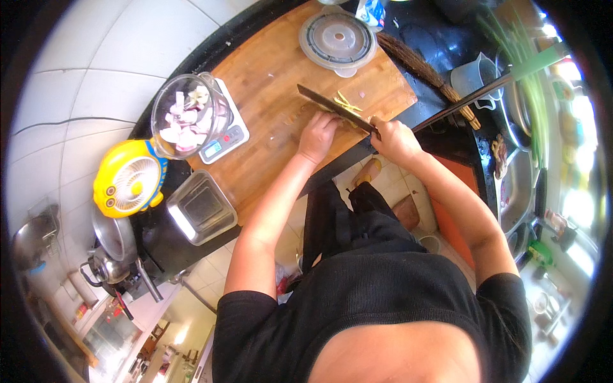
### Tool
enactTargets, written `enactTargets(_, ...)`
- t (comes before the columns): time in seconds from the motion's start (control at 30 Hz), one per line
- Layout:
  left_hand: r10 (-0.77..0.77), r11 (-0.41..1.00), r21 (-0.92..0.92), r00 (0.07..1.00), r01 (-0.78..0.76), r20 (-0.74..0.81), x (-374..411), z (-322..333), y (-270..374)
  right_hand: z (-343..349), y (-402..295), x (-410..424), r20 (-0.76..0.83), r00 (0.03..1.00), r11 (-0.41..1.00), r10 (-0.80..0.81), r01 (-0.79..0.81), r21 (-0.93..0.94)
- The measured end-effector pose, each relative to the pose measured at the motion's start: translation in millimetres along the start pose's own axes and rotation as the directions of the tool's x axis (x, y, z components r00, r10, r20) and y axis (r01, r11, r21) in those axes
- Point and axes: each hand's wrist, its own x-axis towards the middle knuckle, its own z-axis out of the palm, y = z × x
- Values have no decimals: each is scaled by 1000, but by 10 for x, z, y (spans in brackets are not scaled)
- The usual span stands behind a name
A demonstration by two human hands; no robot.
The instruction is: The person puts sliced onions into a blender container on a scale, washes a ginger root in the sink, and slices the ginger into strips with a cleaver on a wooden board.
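Observation:
My right hand (pixel 395 141) is closed round the handle of a kitchen knife (pixel 330 104). The blade slants up and left over a wooden cutting board (pixel 268 100). My left hand (pixel 318 136) rests on the board with its fingers curled against the near side of the blade; what lies under the fingertips is mostly hidden. Thin yellow-green vegetable strips (pixel 346 101) lie loose just beyond the blade. To the left, a clear bowl (pixel 160 103) of purple-and-white vegetable chunks (pixel 187 122) sits on a digital kitchen scale (pixel 238 125).
A metal tray (pixel 203 208) and yellow fan (pixel 129 179) flank the board's left end. At its far end stands a lidded container (pixel 337 37). Rightward are a bundled-twig brush (pixel 421 69), a green-handled tool (pixel 536 63), a measuring jug (pixel 467 79), scallions (pixel 536 110) and a sink (pixel 519 186).

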Motion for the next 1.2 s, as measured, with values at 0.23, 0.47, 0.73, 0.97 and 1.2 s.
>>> enactTargets(0.23, 31, 998, 55, 999, -29, -28, -30, -30, 53, -144, 59, -119, 0, 999, 999, -35, 35, 2)
enactTargets(0.47, 18, 1000, 7, 1000, -18, -20, -59, -20, 20, -144, 18, -219, 37, 999, 992, -30, 34, -121)
enactTargets(0.73, -4, 1000, 31, 1000, 4, -4, -23, -53, 49, -18, 32, -39, -17, 999, 999, -50, 50, -20)
enactTargets(0.97, -6, 998, 56, 997, 10, -71, -51, 3, 35, -26, 10, -130, 28, 999, 995, -29, 32, -90)
enactTargets(1.2, -36, 998, 40, 997, 39, -71, -79, -2, 28, -33, -45, -128, 42, 999, 997, -34, 37, -70)
